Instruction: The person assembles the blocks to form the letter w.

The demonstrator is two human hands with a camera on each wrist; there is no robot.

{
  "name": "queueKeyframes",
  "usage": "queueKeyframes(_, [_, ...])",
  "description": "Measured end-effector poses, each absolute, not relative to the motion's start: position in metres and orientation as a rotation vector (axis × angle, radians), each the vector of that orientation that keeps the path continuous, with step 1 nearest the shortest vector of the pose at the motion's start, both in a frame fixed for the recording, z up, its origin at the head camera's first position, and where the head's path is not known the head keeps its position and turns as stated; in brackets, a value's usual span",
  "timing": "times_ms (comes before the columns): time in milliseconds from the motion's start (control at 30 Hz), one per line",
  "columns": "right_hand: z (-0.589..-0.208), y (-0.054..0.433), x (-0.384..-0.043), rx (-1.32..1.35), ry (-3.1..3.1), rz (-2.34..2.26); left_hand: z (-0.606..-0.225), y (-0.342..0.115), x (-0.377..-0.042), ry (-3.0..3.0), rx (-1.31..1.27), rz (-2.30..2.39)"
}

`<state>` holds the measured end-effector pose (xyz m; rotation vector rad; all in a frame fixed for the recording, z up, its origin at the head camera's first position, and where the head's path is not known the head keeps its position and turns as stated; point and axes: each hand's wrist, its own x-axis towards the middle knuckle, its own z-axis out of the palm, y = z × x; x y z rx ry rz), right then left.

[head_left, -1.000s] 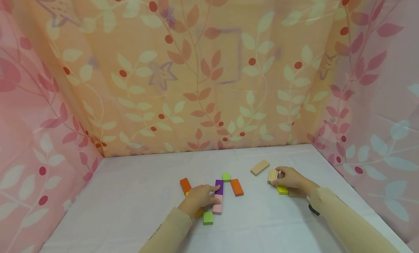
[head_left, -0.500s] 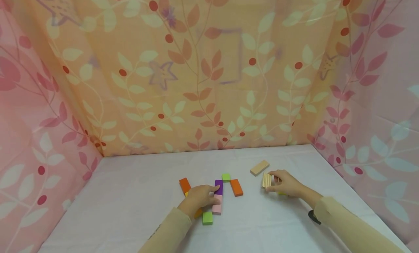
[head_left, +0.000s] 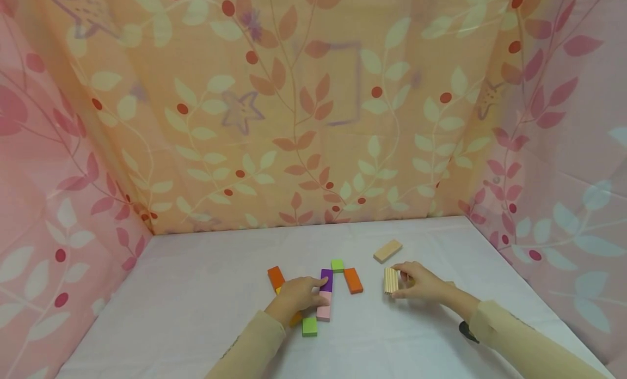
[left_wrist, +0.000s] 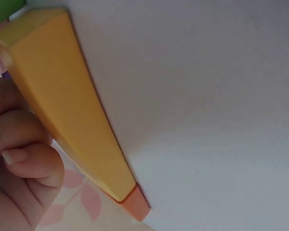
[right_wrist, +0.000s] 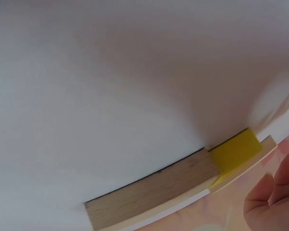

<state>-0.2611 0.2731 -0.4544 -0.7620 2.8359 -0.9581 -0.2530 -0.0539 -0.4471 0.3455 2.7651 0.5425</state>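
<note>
My right hand [head_left: 421,283] pinches a ridged pale wooden block [head_left: 391,281] between thumb and fingers. The held block is out of the right wrist view, where part of the hand [right_wrist: 274,199] shows at the right edge. My left hand [head_left: 301,298] rests at a row of blocks, its index finger on the purple block [head_left: 327,280] and its thumb at the pink blocks [head_left: 324,313]. Its other fingers lie curled beside a yellow-orange block [left_wrist: 67,101], which the hand partly hides in the head view.
Orange blocks [head_left: 354,281] and green blocks [head_left: 309,326] lie around the row. A plain wooden block [head_left: 388,251] sits farther back. Near my right hand lie a yellow block [right_wrist: 235,151] and another wooden block [right_wrist: 154,187]. Patterned cloth walls [head_left: 294,96] surround the white table.
My right hand has moved left and slightly toward me, carrying the ridged wooden block away from the yellow block, which it now hides in the head view. My left hand has stayed in place.
</note>
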Motion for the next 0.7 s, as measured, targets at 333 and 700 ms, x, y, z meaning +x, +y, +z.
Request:
queueKeyframes(333, [-0.455, 0.253, -0.247, -0.777, 2.719, -0.963, -0.451, -0.054, -0.256, 2.771, 0.355, 0.528])
queueKeyframes(700, [-0.459, 0.234, -0.236, -0.914, 2.613, -0.806, -0.453, -0.054, -0.258, 2.757, 0.328, 0.546])
